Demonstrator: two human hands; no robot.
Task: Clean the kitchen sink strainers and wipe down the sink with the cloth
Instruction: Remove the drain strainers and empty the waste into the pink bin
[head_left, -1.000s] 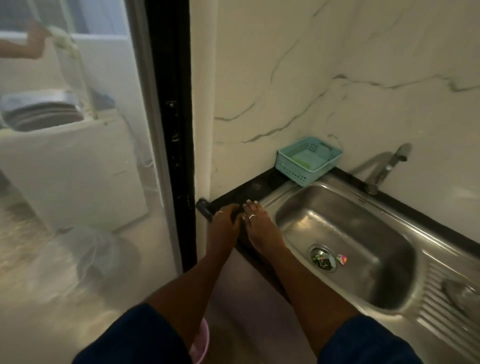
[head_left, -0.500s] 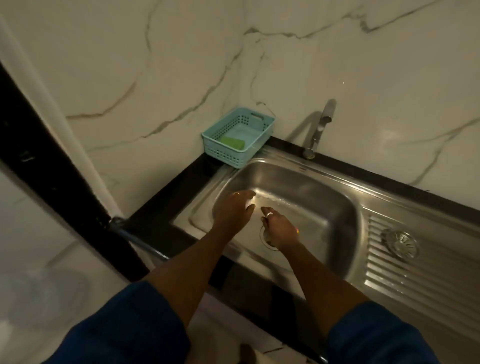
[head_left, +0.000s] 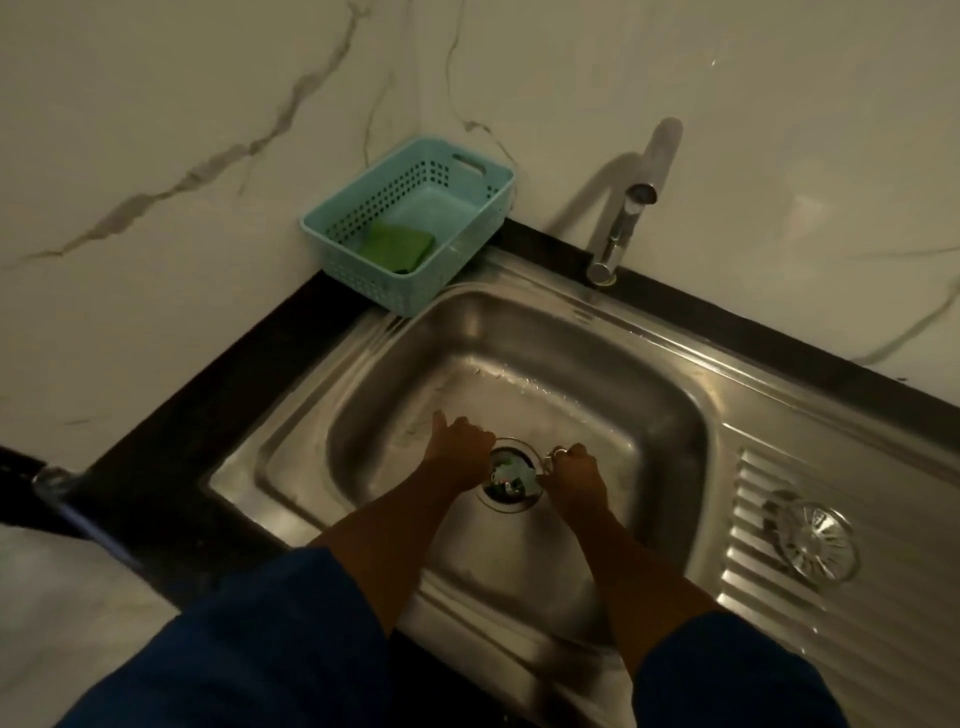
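The steel sink (head_left: 597, 364) has a round strainer (head_left: 511, 475) seated in its drain, with scraps of debris inside. My left hand (head_left: 460, 457) curls its fingers on the strainer's left rim, thumb sticking out. My right hand (head_left: 574, 470), wearing a ring, grips the right rim. A second strainer (head_left: 818, 540) lies on the ribbed drainboard at the right. A green cloth (head_left: 397, 247) rests in a teal basket (head_left: 410, 218) at the sink's back left corner.
A chrome tap (head_left: 628, 208) stands behind the basin against the marble wall. A black counter edge (head_left: 208, 395) runs along the left. The ribbed drainboard (head_left: 883, 623) extends to the right.
My view swung from the doorway down onto the sink. Both hands moved from the counter edge into the basin and closed on either side of the drain strainer.
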